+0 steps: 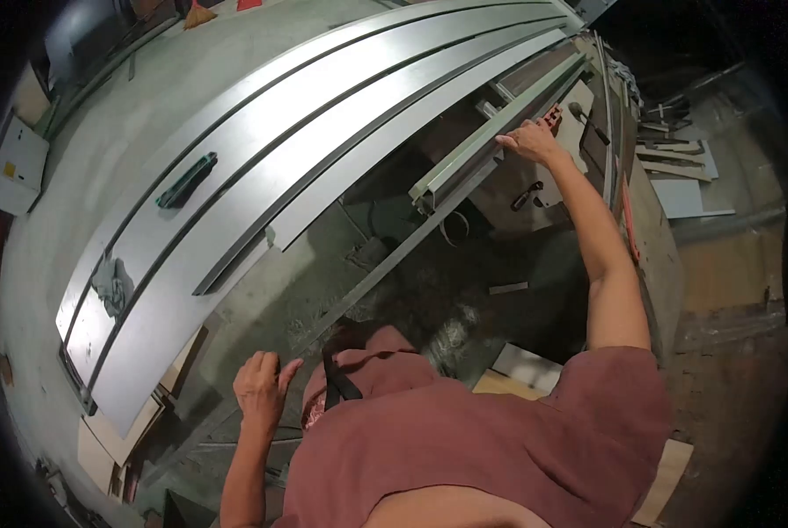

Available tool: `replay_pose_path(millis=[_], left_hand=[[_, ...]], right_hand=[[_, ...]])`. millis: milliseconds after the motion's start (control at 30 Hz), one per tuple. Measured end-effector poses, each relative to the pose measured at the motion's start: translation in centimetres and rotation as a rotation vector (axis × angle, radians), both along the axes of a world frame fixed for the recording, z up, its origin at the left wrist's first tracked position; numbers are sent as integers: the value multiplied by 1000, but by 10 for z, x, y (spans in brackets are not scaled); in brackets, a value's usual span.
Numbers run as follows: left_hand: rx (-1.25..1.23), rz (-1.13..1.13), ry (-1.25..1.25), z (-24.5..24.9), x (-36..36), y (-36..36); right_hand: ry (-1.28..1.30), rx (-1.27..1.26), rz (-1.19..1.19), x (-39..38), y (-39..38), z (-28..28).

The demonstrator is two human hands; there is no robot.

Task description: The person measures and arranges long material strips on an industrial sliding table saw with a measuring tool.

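Note:
My right hand (533,143) reaches forward beside a long pale-green metal rail (491,132). Its thumb points left toward the rail, and its fingers close around a small orange-red object (552,115) that they partly hide; I cannot tell its kind. Down at my left side, my left hand (262,387) hangs in the air with loosely bent fingers, the thumb apart and nothing in it. Long silver metal panels (279,114) with dark grooves stretch across the left and far side. On them lie a dark green tool (187,180) and a crumpled grey cloth (109,286).
A black-handled tool (527,195) rests on a board beneath my right arm. Another dark-handled tool (589,121) lies beyond my right hand. Wood strips (675,163) are piled at right. A thin metal bar (385,268) crosses in front of me. Boards (117,436) stand under the panels.

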State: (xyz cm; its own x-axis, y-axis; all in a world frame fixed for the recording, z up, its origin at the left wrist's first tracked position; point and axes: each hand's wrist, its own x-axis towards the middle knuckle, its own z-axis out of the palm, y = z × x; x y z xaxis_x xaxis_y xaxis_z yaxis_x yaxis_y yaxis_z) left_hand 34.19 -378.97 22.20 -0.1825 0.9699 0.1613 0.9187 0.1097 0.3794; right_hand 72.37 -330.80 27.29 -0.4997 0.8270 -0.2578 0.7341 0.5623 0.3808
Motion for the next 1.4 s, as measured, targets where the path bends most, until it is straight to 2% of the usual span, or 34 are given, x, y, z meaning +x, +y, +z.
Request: replay_pose_path(millis=[200, 333, 400, 533, 733, 800, 1000, 1133, 1200, 1267, 1333, 1367, 1400], left_hand=[[-26, 10, -21, 6, 25, 33], [-9, 23, -12, 6, 51, 58], [-6, 50, -37, 2, 70, 70], [28, 72, -75, 2, 108, 99], [30, 99, -37, 4, 154, 146], [45, 108, -41, 0, 168, 158], [82, 101, -5, -2, 193, 193], [98, 85, 3, -4, 197, 203], [87, 87, 25, -4, 196, 204], [73, 88, 48, -5, 201, 208], [83, 76, 90, -6, 199, 209], [115, 61, 78, -10, 199, 210], [94, 79, 97, -6, 202, 212]], right_hand=[[-20, -55, -49, 16, 26, 8], [-59, -16, 21, 37, 65, -2], [-149, -76, -53, 45, 87, 0], [-71, -71, 21, 73, 120, 2], [-153, -182, -13, 100, 178, 7], [-124, -79, 58, 115, 195, 0], [-230, -158, -20, 133, 231, 5], [-93, -37, 77, 148, 242, -9], [-117, -8, 87, 137, 233, -4], [-23, 152, 178, 102, 196, 17], [179, -125, 118, 42, 116, 58], [335, -128, 438, 34, 86, 57], [321, -243, 423, 16, 54, 53]])
